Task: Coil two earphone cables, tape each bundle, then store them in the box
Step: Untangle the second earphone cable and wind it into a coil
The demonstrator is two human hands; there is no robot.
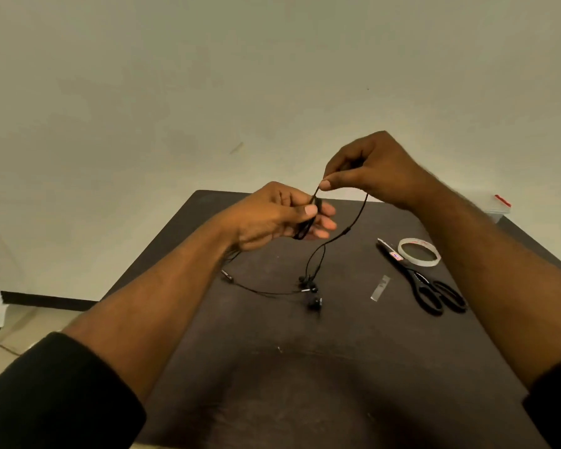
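Cable [353,223] (pinched by right hand [373,170], loops held under thumb of left hand [272,215]) could snag its dangling earbuds [310,288] and loosen the coil.

Box [499,207], right edge of frame: mostly hidden behind the right forearm; only a pale corner with a red clip shows. Earphone cable [353,222]: the part inside the left hand [272,215] is covered by fingers, loop count unreadable. Earbuds [311,291], centre: small dark cluster, cannot separate one pair from another. Scissors [428,283] label: print too small to read.
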